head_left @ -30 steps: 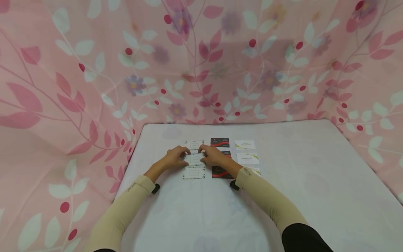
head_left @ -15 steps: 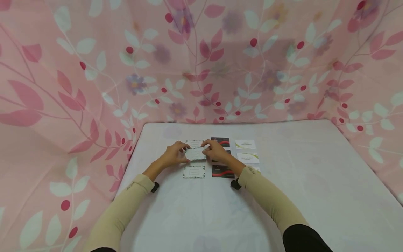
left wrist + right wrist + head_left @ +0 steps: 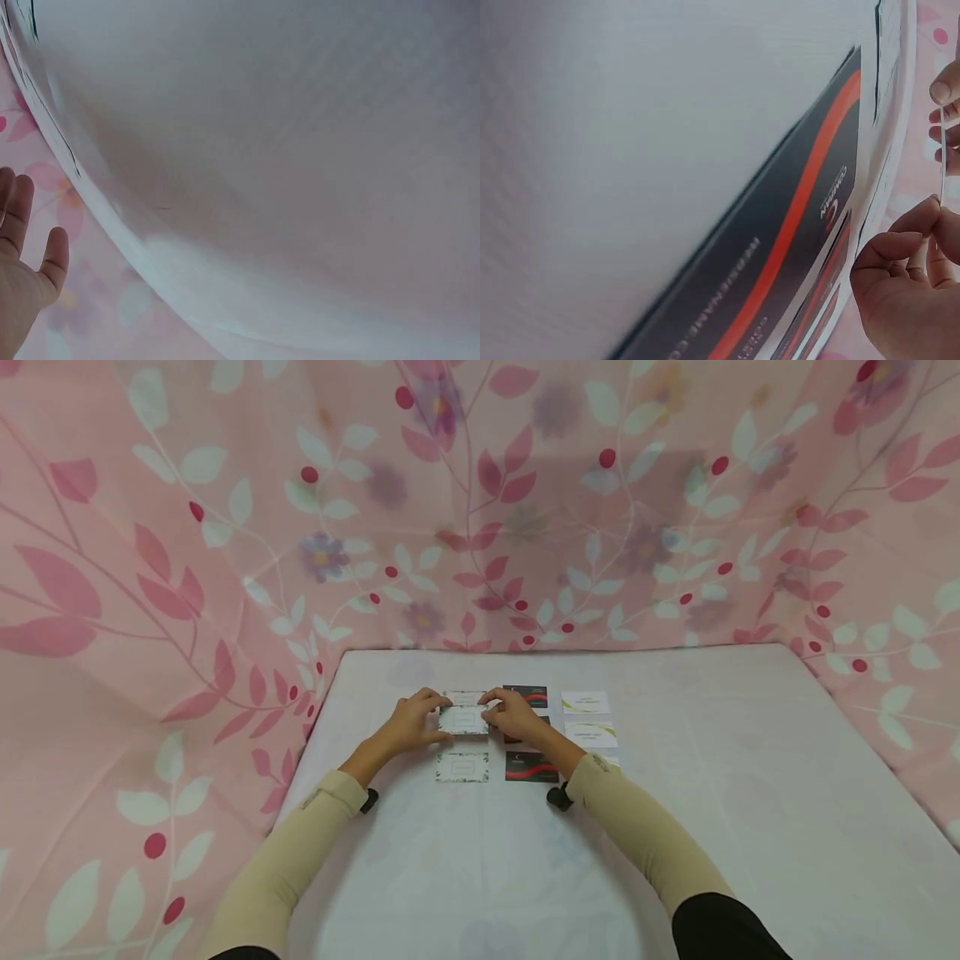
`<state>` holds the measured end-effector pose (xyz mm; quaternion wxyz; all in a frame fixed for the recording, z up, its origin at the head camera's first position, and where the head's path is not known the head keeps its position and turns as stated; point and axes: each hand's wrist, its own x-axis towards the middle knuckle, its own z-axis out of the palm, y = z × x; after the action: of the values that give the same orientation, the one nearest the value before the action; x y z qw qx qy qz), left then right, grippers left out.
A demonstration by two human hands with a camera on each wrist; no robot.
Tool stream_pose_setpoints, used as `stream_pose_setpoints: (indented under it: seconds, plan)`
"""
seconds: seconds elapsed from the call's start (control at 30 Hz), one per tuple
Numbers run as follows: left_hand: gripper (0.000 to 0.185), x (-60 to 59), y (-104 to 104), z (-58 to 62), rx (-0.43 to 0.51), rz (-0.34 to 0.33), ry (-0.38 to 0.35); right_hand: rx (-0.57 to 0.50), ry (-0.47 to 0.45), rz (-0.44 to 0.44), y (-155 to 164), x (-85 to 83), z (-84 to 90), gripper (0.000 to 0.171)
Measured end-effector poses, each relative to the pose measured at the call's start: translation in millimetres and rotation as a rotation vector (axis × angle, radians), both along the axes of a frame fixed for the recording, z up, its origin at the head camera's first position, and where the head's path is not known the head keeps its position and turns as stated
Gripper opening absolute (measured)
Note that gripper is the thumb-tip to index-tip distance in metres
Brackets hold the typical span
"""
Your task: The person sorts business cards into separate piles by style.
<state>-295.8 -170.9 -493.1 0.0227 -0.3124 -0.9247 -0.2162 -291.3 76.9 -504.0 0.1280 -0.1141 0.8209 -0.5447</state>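
Note:
A white card with a leafy border point(image 3: 462, 720), seen edge-on in the right wrist view, is held up between both hands over the left column of cards. My left hand point(image 3: 408, 724) holds its left end, with thumb and fingers at the edges. My right hand point(image 3: 516, 717) pinches the right end between thumb and fingertips, plain in the right wrist view. A matching card point(image 3: 461, 767) lies nearer me, and another point(image 3: 463, 696) lies behind, partly covered by the held one. In the left wrist view the left hand point(image 3: 22, 277) shows only at the edge.
Black cards with red waves point(image 3: 532, 767) form the middle column, partly hidden by the right hand. White cards with green curves point(image 3: 590, 734) make the right column. All lie on a white-covered table point(image 3: 720, 793), with a pink floral curtain point(image 3: 420, 527) around its back and sides.
Both hands have raised the white leafy card off the middle place of the left column and moved it slightly away from me. The other cards lie where they were.

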Motion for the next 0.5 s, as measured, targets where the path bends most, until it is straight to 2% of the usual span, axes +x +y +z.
stream_pose_setpoints:
  seconds: [0.13,0.27,0.37,0.5]
  plan:
    - [0.06,-1.0,-2.1,-1.9,-0.004,0.001,-0.009,0.064,0.092,0.022,-1.7,0.7,-1.7,0.03]
    - [0.059,-4.3,-4.8,-3.0,0.014,0.001,-0.025,0.15,0.183,0.018,-4.8,1.4,1.7,0.048]
    - [0.058,-8.7,-6.0,-2.0,0.033,0.001,-0.006,0.202,0.229,0.014,-6.3,-0.5,4.5,0.061]
    - [0.056,-14.4,-6.7,0.0,0.043,-0.005,0.007,0.282,0.277,0.046,-5.8,-5.0,6.3,0.068]
